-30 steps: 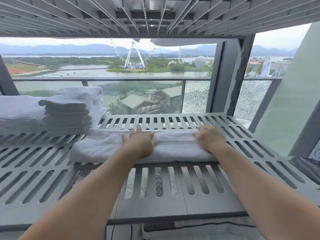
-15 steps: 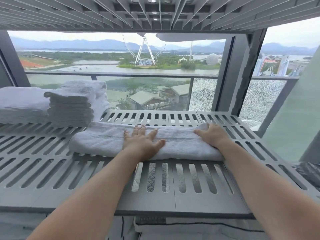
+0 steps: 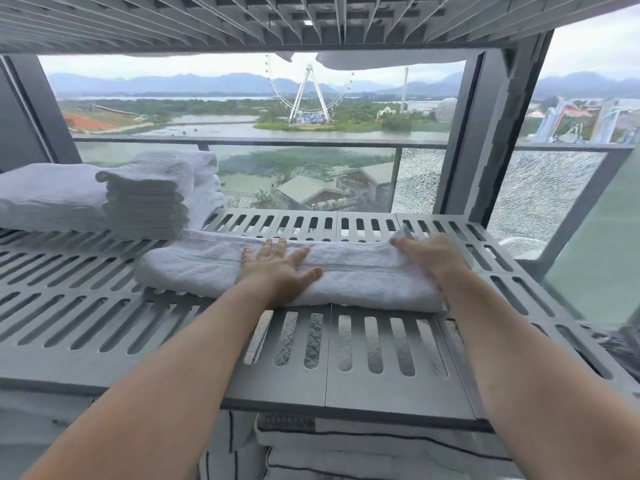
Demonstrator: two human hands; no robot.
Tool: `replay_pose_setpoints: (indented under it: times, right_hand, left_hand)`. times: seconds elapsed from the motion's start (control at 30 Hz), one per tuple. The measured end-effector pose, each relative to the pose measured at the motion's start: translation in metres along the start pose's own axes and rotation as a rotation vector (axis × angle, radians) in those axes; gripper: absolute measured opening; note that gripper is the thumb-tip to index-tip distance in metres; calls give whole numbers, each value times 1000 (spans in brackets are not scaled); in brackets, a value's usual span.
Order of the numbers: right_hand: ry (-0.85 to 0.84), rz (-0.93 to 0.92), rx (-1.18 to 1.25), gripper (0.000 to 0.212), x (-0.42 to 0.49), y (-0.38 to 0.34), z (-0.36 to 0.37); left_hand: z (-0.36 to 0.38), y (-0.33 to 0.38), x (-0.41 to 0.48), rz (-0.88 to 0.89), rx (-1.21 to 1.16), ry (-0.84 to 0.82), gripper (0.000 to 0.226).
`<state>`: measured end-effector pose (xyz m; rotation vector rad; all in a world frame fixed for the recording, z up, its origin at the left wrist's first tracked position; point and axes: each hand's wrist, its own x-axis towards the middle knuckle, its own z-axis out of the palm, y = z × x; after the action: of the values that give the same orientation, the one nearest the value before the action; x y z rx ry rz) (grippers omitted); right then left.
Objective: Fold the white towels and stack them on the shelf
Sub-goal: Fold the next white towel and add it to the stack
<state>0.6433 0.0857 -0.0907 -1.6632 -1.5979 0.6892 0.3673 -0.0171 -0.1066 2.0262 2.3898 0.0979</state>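
Observation:
A folded white towel (image 3: 194, 266) lies lengthwise across the grey slotted shelf (image 3: 86, 327). My left hand (image 3: 277, 271) presses flat on the towel's middle with fingers spread. My right hand (image 3: 429, 252) rests on the towel's right end, fingers over its far corner; whether they grip it is unclear. A stack of folded white towels (image 3: 149, 195) stands at the back left of the shelf, just behind the towel's left end, with a flatter white pile (image 3: 45, 195) beside it.
Another slotted shelf (image 3: 311, 22) hangs close overhead. Behind the shelf are a dark window frame (image 3: 485, 140) and a glass railing with cracked panes. White bedding with black piping (image 3: 346, 452) lies below the shelf's front edge.
The view has shifted closer and slightly up. My left hand's fingers have spread flatter on the towel; my right hand has slid toward the towel's far right corner. The towel sits a little nearer the front.

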Motion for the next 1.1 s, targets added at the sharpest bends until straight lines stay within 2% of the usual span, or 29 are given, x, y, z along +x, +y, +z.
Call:
replay_pose_setpoints:
  times: [0.1,0.17,0.27,0.3,0.4,0.5,0.57,0.63,0.83,1.0,1.1]
  right_hand:
    - [-105,-45,-34,49,-1,-4,-2]
    - [-124,-106,27,34,-1,-7,-3]
    - [-130,-116,124,28,-1,-9,-6]
    - [-156,-91,119,30,-1,-10,-8]
    - [-287,3,-32,53,-6,-15,-12]
    - [-369,-143,-235,58,-14,-20,-13]
    - [-338,-255,-325,56,-20,-20,-12]
    - [-237,-323,-357,51,-25,-20,-12]
    - [50,-490,-250,36,-48,-38,2]
    - [111,-484,-67,31,-62,-67,21]
    - [92,-392,59,26,-65,-86,29]
  left_hand:
    - [-1,1,0,-4,-2,4,85]
    - [-2,1,-1,-6,-1,2,84]
    - [-3,2,-1,-11,-2,-7,83]
    - [-3,2,-2,-13,-1,-7,82]
    - [-3,3,-2,-13,13,-4,80]
    - [-3,3,-2,-15,20,2,80]
    - [-1,2,-2,-21,18,5,81]
    - [-1,1,-1,-25,13,6,83]
    - [0,3,-1,-29,19,15,82]
    - [-4,11,-6,-132,35,-18,77]
    - [-9,9,-7,-95,-1,-76,67]
